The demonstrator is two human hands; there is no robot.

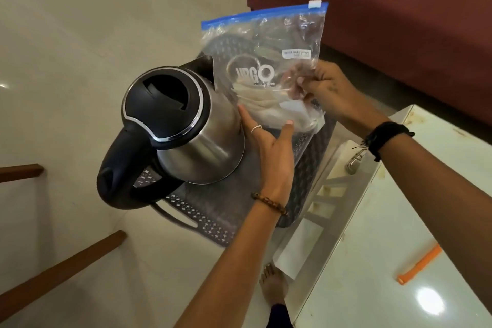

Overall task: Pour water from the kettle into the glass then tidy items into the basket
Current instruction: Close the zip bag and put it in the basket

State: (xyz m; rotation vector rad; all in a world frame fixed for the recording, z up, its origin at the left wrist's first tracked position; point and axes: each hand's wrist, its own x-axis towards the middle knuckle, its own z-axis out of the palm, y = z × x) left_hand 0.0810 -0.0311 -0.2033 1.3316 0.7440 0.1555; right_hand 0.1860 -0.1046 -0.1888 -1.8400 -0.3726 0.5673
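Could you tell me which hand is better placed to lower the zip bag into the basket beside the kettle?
Probably the right hand: it already pinches the zip bag above the basket. The left hand lies open between bag and kettle, only steadying.

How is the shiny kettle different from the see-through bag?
The kettle is hard steel with a black lid; the bag is soft, clear plastic with a blue zip strip. The kettle sits in the basket; the bag is held up by the right hand, the left hand touching it. Both are over the basket.
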